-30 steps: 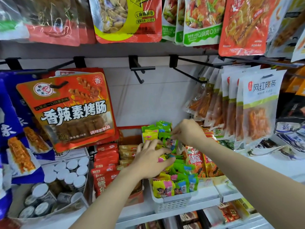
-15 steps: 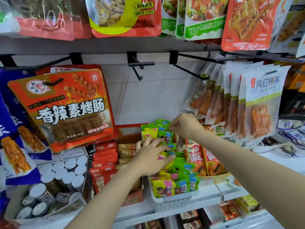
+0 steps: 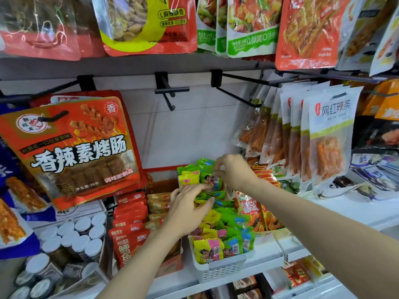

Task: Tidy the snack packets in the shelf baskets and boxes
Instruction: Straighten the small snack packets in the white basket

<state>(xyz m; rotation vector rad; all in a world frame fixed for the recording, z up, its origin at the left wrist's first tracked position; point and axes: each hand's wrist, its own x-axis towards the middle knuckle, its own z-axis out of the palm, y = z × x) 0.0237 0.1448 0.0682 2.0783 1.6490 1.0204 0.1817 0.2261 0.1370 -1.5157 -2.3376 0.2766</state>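
Observation:
A white slotted basket (image 3: pixel 218 269) on the shelf holds several small green, yellow, pink and blue snack packets (image 3: pixel 224 240). At the basket's back, more of these packets stand upright in a row (image 3: pixel 189 176). My right hand (image 3: pixel 234 171) pinches one upright packet at the back. My left hand (image 3: pixel 189 209) reaches over the middle of the basket, its fingers curled on the packets lying there. What lies under its palm is hidden.
Red packets in a box (image 3: pixel 129 229) stand left of the basket, orange packets (image 3: pixel 257 216) to its right. White-lidded jars (image 3: pixel 73 240) fill a clear box at the left. Large bags hang from black hooks (image 3: pixel 172 90) above; a big red bag (image 3: pixel 75 147) hangs at left.
Both hands stayed over the basket. My right hand shifted slightly along the upright back row; my left hand's fingers moved a little toward the back among the packets.

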